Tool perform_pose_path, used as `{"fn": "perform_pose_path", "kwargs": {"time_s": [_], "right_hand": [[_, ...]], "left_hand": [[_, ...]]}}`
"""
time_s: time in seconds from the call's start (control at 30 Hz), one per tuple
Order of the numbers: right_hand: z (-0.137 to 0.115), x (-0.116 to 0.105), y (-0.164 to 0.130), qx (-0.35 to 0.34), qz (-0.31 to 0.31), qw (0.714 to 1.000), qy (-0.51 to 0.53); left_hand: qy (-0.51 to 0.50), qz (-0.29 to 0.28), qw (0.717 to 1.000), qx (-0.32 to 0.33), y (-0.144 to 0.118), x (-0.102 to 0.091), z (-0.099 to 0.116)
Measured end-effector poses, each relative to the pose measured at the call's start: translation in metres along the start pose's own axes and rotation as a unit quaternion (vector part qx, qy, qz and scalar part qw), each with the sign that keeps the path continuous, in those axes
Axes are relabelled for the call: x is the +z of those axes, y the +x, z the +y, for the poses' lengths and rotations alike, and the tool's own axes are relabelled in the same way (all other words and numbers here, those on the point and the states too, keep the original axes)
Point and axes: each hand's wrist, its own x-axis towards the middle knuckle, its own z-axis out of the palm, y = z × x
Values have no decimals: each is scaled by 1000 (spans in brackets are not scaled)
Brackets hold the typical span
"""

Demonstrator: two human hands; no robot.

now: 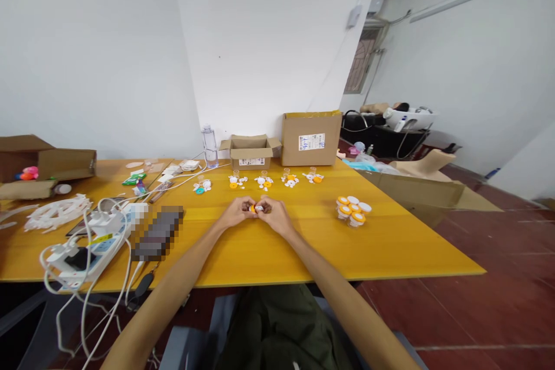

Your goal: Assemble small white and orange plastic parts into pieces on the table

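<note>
My left hand (pixel 236 212) and my right hand (pixel 276 217) meet above the middle of the yellow table (pixel 260 260). Between their fingertips they grip small orange and white plastic parts (pixel 255 208); the fingers hide much of these, so I cannot make out their exact kind. Beyond my hands lie several small groups of loose plastic pieces, among them a group with a teal ring (pixel 200 190) and a group with an orange ring (pixel 318 178). To the right stands a cluster of clear containers with orange and white lids (pixel 353 208).
A small open cardboard box (pixel 250 153), a larger box (pixel 310 140) and a clear bottle (pixel 210 147) line the back. At the left are a power strip (pixel 102 245) with tangled cables, a blurred-out dark device (pixel 158 234) and white straps (pixel 58 213). Another carton (pixel 403 188) stands beyond the right edge.
</note>
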Motion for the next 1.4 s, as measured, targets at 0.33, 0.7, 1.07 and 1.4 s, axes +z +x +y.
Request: {"fn": "perform_pose_path", "kwargs": {"time_s": [0.33, 0.7, 1.07, 1.4], "right_hand": [[-1, -1, 0, 0, 2, 1000, 11], [4, -2, 0, 7, -6, 1000, 24], [2, -4, 2, 21, 96, 995, 35], [24, -15, 7, 124, 239, 961, 55]], "left_hand": [[1, -8, 1000, -3, 1, -1, -2], [-3, -5, 1000, -2, 1, -1, 2], [25, 42, 999, 13, 4, -3, -3], [98, 83, 991, 30, 5, -7, -6]]}}
